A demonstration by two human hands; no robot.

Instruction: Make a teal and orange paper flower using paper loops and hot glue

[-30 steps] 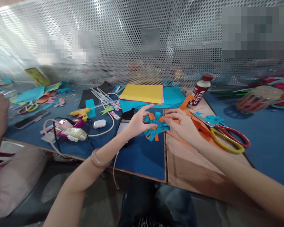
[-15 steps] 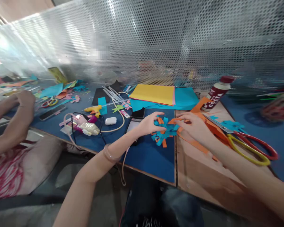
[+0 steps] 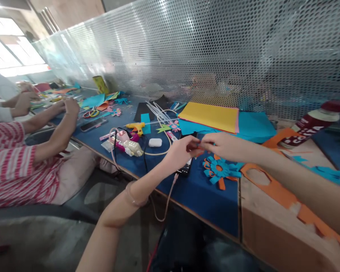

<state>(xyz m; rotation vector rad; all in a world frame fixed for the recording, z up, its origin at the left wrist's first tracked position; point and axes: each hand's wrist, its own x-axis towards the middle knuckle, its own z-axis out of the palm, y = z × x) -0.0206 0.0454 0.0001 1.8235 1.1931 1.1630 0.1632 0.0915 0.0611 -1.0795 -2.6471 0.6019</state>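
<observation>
My left hand [image 3: 185,148] and my right hand [image 3: 222,145] meet fingertip to fingertip above the blue table. Between the left fingers shows a small bit of orange paper [image 3: 197,152], and the right fingertips pinch at its edge; the fingers hide most of it. Just below my right hand lies a paper flower [image 3: 219,169] with blue and orange strips around a round centre, touched by neither hand. Under my left hand sits a phone [image 3: 185,168], partly covered, with a cable plugged in.
Yellow paper [image 3: 209,116] lies on blue sheets at the back. A glue gun [image 3: 136,127], a white earbud case [image 3: 155,142] and glue sticks [image 3: 157,112] are left. Cut orange paper [image 3: 272,185] and a bottle [image 3: 311,126] stand right. A co-worker's hands [image 3: 70,107] work further left.
Both hands have left the paper flower, which now lies on the table. My right hand has come over to my left with the orange paper. The view has turned left.
</observation>
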